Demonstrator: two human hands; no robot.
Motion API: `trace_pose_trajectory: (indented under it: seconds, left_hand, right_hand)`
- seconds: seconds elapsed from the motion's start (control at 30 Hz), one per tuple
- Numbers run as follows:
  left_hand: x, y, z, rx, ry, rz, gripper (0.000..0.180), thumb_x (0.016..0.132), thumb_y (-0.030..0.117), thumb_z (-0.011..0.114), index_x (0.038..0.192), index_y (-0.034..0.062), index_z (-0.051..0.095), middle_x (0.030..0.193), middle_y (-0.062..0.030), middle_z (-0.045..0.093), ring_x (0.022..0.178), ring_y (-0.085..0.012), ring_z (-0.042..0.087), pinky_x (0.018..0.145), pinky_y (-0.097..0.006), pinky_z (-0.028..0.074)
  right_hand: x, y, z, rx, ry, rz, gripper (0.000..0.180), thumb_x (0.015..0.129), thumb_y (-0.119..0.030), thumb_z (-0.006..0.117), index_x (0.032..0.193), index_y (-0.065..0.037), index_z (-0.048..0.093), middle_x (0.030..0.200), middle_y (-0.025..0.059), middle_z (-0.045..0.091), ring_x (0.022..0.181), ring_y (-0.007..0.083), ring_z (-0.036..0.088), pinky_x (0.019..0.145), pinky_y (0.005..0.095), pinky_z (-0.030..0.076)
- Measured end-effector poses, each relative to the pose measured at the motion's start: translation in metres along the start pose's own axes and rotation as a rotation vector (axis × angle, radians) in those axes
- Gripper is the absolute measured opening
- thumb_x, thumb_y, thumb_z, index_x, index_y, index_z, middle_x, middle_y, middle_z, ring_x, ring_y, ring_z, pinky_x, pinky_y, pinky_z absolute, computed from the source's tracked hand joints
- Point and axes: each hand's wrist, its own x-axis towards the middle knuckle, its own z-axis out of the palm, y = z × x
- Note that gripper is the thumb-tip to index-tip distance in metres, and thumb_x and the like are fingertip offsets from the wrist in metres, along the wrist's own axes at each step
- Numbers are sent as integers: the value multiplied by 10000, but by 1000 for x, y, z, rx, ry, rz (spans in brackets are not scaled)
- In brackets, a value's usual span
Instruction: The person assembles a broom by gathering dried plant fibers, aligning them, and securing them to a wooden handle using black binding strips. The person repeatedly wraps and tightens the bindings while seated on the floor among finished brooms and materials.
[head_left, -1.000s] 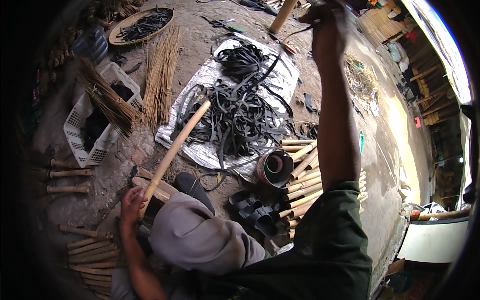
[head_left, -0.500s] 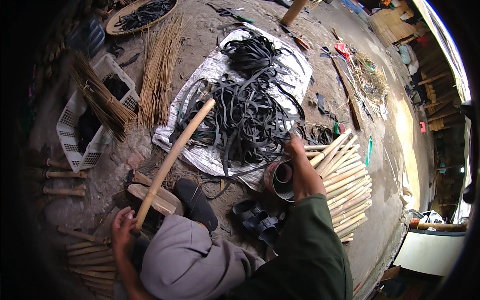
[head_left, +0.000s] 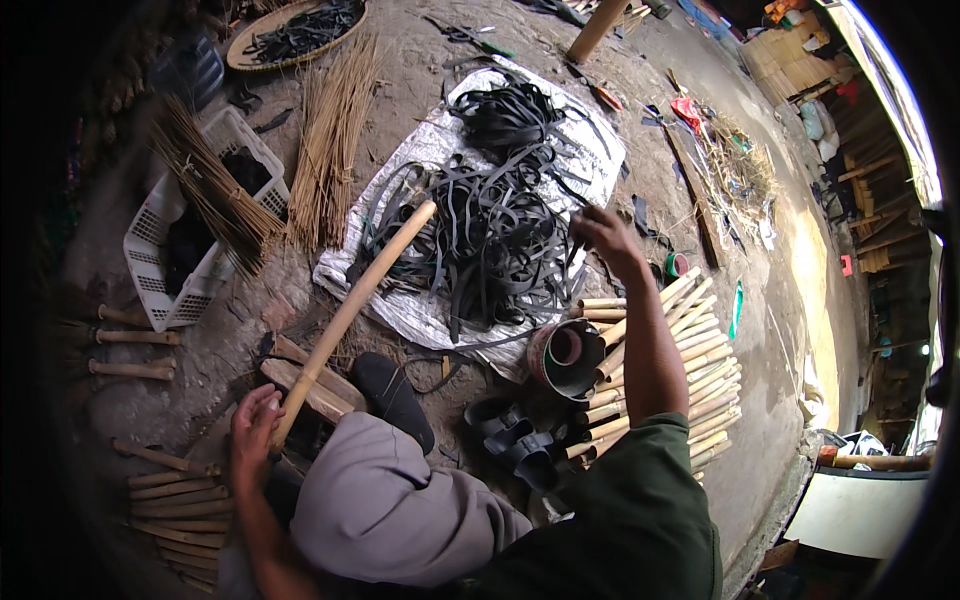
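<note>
A long bamboo pole [head_left: 356, 300] leans over a wooden block [head_left: 318, 392], its far end above a heap of black rubber strips [head_left: 500, 235]. My left hand [head_left: 256, 425] is closed at the pole's near end, fingers curled against its side. The strips lie tangled on a silvery-white sheet [head_left: 400, 165]. Over the right edge of the heap, my right hand [head_left: 606, 238] has its fingers pinched together on a dark strip, mostly hidden by the hand. Below that arm stands a round tin [head_left: 540, 362] with a smaller ring-shaped thing inside.
Cut bamboo poles [head_left: 705, 385] are stacked at my right, with more bamboo pieces [head_left: 180, 510] at lower left. Bundled thin sticks [head_left: 330, 150] lie beside a white plastic crate [head_left: 150, 290]. Black sandals [head_left: 510, 435] sit near my knee. A woven tray [head_left: 245, 48] holds more strips.
My right hand has lifted away from the heap's lower right edge and moved farther forward. My left hand has come in against the pole's near end. The view has shifted slightly.
</note>
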Motion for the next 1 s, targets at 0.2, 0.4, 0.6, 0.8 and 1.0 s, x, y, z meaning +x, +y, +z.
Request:
trace_pose_trajectory:
  seconds: [0.2,0.4,0.6,0.8,1.0]
  left_hand:
    - [-2,4,3,-15,-2,27,452,1006,319,661,1346,30,589,1220,-74,668,998,-142,666,877,-301,499]
    - [-11,11,3,-64,5,93,445,998,325,673,1326,32,604,1158,-49,663,961,-131,665,845,-302,502]
    - [-16,6,-4,-87,21,108,457,993,323,677,1327,20,604,1147,-44,660,952,-126,657,851,-306,504]
    - [-16,-18,-17,-18,44,111,480,1004,309,667,1385,35,567,1233,-67,698,961,-134,679,800,-277,527]
    - [-13,-38,-49,-2,149,136,433,980,257,688,1326,7,616,1147,-84,685,1010,-150,644,881,-309,506]
  right_hand:
    - [15,-161,-10,119,93,-211,334,1003,-318,684,1138,-13,673,913,6,662,829,103,608,743,278,485]
    - [34,-231,-22,37,58,-356,313,1019,-322,658,1103,-22,685,859,6,672,760,99,613,680,273,486]
    - [55,-244,-15,-807,303,-410,215,961,-282,639,1024,-109,750,918,125,735,778,284,712,689,408,555]
    - [42,-218,14,-641,276,-319,304,948,-251,645,1200,-91,702,944,106,763,849,272,723,788,413,555]
    - [14,-211,32,109,-94,-299,488,972,-316,631,1367,-36,572,1236,110,712,1186,221,655,1000,373,497]
